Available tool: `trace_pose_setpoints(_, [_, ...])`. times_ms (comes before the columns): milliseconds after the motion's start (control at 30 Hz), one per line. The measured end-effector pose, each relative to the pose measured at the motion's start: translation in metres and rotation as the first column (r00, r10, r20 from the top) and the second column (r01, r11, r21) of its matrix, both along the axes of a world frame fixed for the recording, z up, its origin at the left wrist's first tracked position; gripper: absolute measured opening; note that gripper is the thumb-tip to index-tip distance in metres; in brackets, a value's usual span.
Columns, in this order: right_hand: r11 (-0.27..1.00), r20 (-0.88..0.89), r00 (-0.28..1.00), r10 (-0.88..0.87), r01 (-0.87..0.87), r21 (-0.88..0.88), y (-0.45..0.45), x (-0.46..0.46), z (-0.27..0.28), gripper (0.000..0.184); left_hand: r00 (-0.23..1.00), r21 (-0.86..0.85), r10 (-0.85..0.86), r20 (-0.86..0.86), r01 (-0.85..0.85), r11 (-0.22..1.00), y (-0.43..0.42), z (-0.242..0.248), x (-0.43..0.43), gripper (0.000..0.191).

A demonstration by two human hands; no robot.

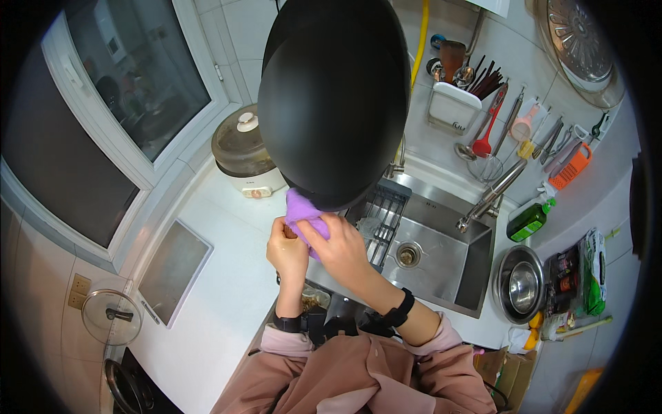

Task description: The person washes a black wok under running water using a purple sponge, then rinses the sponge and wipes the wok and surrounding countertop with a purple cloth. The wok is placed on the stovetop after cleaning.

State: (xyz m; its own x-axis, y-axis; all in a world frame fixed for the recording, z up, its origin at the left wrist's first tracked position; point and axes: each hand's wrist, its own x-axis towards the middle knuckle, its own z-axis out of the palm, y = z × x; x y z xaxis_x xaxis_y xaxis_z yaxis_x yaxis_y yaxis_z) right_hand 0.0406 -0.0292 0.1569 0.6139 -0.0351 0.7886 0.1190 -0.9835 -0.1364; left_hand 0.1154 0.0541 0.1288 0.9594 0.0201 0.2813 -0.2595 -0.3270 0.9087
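A large black wok [333, 108] is held up in front of me, its dark rounded surface filling the upper middle of the view. My left hand [287, 251] is closed around its handle, which my fingers mostly hide. A purple cloth [305, 215] is bunched in my right hand [341, 248], pressed at the base of the handle by the wok's near rim. My two hands are close together above the counter's edge.
To the right is a steel sink [439, 269] with a drying rack [388, 217] and a faucet [491, 196]. An electric steamer [243, 150] stands behind the wok, a cutting board [176, 271] lies left. Steel bowls [520, 284] and a green soap bottle [530, 221] are at the right.
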Motion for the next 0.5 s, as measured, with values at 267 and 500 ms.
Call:
trace_pose_setpoints(267, [0.965, -0.014, 0.996, 0.090, -0.084, 0.249, -0.037, -0.022, 0.002, 0.042, 0.987, -0.127, -0.160, -0.021, 0.156, 0.980, -0.015, 0.004, -0.008, 0.021])
trace_pose_setpoints(500, [0.482, 0.075, 0.965, 0.250, -0.191, 0.855, -0.054, -0.030, 0.000, 0.041, 0.917, -0.226, -0.396, -0.048, 0.376, 0.899, -0.046, 0.007, -0.034, 0.022])
